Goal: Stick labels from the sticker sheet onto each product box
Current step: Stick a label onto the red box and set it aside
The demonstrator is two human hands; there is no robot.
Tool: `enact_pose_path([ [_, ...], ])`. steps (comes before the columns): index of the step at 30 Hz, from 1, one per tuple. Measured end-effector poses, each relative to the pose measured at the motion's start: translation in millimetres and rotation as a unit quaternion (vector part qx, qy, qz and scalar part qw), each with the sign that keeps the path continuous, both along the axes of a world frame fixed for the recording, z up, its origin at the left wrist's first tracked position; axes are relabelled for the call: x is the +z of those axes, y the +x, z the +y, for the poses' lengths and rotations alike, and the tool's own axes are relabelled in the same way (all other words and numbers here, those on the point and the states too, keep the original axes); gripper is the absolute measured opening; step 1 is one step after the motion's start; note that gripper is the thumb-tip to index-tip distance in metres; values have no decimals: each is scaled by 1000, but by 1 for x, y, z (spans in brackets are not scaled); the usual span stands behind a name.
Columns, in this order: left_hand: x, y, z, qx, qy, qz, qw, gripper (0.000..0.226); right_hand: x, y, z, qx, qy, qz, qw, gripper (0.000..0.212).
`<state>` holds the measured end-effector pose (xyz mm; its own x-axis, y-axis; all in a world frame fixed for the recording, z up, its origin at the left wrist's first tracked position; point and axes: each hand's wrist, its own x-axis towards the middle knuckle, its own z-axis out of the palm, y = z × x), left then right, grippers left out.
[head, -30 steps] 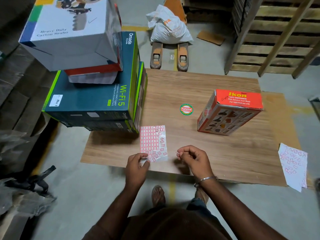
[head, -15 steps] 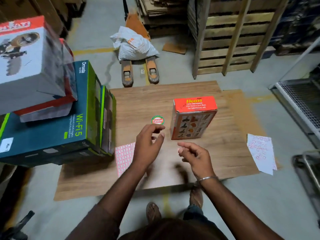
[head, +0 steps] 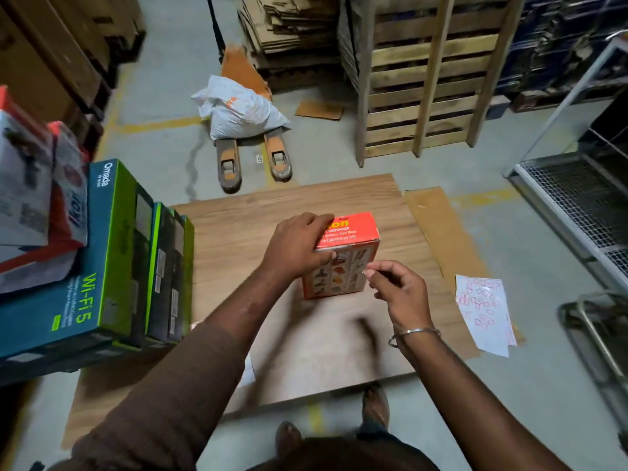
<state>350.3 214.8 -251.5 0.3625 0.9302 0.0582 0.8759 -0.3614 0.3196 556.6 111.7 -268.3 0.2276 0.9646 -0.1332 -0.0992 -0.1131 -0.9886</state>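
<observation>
- Wooden board lies on the warehouse floor, with a pile of boxes at 9 o'clock.
- Red box stands upright in the board's middle.
- Left hand rests on its top, thumb on the front.
- Right hand pinches a tiny label, just at 4 o'clock of the box, so it is nearer the front face.
- Sticker sheet lies at 3 o'clock.
</observation>
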Motion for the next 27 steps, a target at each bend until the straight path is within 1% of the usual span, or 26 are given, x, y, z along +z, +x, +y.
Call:
enact_pose_path([
  [3,-5,2,-6,23,7,-13,1000,80,8,5,14,23,21,5,1000,15],
  [6,-10,3,-14,41,10,-44,998,80,10,8,26,47,25,-2,999,25],
  [8,-14,3,-18,46,14,-67,997,79,11,8,32,58,21,-22,998,22],
  [11,-16,4,-22,60,17,-87,994,78,14,7,38,66,17,-23,997,20],
  [18,-16,6,-23,80,16,-93,992,78,15,7,50,93,25,-16,995,21],
  [20,-18,7,-22,81,16,-94,992,78,15,8,54,112,41,-34,992,19],
  [23,-21,8,-21,84,15,-99,991,77,12,13,61,150,67,-69,984,9],
  [27,-21,7,-21,85,18,-108,990,78,10,18,70,182,88,-109,973,13],
])
